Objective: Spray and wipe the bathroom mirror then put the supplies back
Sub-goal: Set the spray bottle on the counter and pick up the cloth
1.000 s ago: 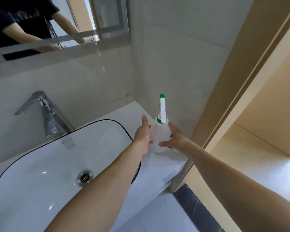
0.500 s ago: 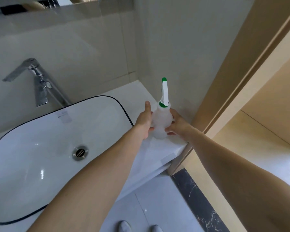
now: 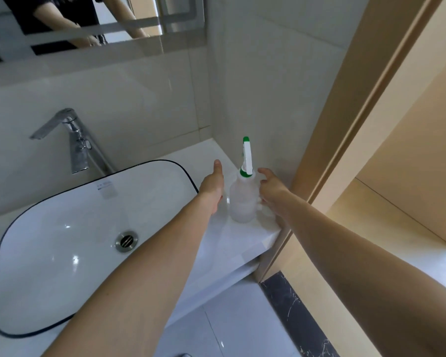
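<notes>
A translucent white spray bottle (image 3: 243, 202) with a white and green nozzle stands upright on the white counter (image 3: 245, 240), near its right front corner. My left hand (image 3: 213, 185) hovers just left of the bottle, thumb up and fingers relaxed, with a small gap between them. Just right of the bottle is my right hand (image 3: 269, 188), fingers loosely spread, touching it lightly or barely apart from it. The mirror (image 3: 70, 24) hangs at the top left and reflects my arms. No cloth is in view.
A white basin (image 3: 62, 240) with a black rim fills the left of the counter, with a chrome tap (image 3: 75, 143) behind it. A tiled wall stands right behind the bottle. A wooden door frame (image 3: 345, 124) runs along the right.
Both hands gripped the bottle before; now they have let go and drawn slightly apart, leaving it standing on the counter. The camera has tilted up, so the mirror shows again.
</notes>
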Tool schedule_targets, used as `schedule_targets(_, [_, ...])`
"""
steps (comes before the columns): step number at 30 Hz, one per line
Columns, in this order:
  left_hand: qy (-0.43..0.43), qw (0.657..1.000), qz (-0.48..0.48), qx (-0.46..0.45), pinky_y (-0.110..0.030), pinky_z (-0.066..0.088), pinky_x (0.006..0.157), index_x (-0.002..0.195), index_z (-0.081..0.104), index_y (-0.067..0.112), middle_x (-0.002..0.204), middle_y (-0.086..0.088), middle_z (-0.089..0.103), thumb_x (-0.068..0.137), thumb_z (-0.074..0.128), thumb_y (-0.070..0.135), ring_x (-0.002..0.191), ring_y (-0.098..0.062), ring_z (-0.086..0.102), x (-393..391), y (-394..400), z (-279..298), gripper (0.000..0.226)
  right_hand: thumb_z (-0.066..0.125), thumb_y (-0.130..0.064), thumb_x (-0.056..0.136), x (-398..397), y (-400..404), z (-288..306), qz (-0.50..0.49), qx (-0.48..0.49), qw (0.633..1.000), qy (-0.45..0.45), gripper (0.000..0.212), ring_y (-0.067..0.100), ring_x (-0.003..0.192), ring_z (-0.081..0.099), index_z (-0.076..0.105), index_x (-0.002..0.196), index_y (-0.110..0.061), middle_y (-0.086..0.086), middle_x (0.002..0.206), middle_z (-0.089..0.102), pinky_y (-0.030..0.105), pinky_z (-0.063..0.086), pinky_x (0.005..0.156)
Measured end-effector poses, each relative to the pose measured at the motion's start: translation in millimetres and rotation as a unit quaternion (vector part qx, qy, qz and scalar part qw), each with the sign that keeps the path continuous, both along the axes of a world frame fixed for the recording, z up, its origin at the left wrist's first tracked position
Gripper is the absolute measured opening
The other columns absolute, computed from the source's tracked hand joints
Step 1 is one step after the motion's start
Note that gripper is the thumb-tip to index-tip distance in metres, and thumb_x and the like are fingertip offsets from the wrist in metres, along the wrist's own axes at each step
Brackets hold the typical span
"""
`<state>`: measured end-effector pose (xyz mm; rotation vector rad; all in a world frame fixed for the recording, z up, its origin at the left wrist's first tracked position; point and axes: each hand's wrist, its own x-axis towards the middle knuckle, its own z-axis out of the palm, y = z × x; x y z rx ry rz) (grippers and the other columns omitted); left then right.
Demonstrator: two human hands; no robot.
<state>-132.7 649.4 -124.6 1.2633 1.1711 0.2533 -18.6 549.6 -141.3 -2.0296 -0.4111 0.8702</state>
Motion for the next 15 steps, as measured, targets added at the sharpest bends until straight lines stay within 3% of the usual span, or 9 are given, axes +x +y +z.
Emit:
schedule_targets(2, [-0.009,1.000,0.006,0.007,-0.040,0.038,0.113,0.145,0.049,0.013,0.141,-0.006,0.054,0.099,0.023,0.068,0.124,-0.027,0.050,-4,5,16,0.077,0.030,-0.003,0.096,3,1,20,-0.035,0.005,0.999,0.000,0.057,0.019,0.070,0.045,0.042,0.147,-0.027,0.012,0.107,0.051,0.033,0.041,0.075])
schedule_targets(4, [-0.021,1.000,0.013,0.018,-0.043,0.034,0.117,0.146,0.050,0.016,0.149,-0.005,0.048,0.100,0.023,0.066,0.135,-0.028,0.045,-10,11,34,0.073,0.028,-0.002,0.098,6,2,41,-0.050,0.014,0.999,0.000,0.056,0.018,0.072,0.043,0.041,0.147,-0.026,0.010,0.108,0.047,0.032,0.041,0.075])
schedule_targets(8, [-0.052,0.997,0.033,0.054,-0.043,0.033,0.117,0.142,0.054,0.021,0.150,-0.005,0.048,0.102,0.025,0.062,0.137,-0.027,0.044,-22,24,76,0.065,0.029,-0.004,0.098,7,9,87,-0.060,0.050,0.996,-0.032,0.055,0.017,0.063,0.041,0.041,0.148,-0.024,0.011,0.093,0.050,0.024,0.036,0.052])
schedule_targets(10, [-0.070,0.994,0.041,0.079,-0.042,0.032,0.116,0.140,0.056,0.022,0.150,-0.006,0.049,0.102,0.025,0.062,0.136,-0.026,0.045,-29,31,98,0.064,0.033,-0.009,0.099,4,15,109,-0.055,0.062,0.994,-0.072,0.051,0.022,0.070,0.047,0.042,0.146,-0.024,0.012,0.101,0.050,0.028,0.038,0.059])
schedule_targets(15, [-0.109,0.982,0.059,0.140,-0.045,0.026,0.120,0.145,0.051,0.026,0.154,-0.003,0.045,0.104,0.022,0.059,0.141,-0.025,0.041,-67,48,154,0.060,0.040,-0.018,0.099,-19,39,166,-0.012,0.111,0.975,-0.193,0.046,0.031,0.111,0.057,0.044,0.144,-0.021,0.010,0.128,0.059,0.032,0.045,0.093])
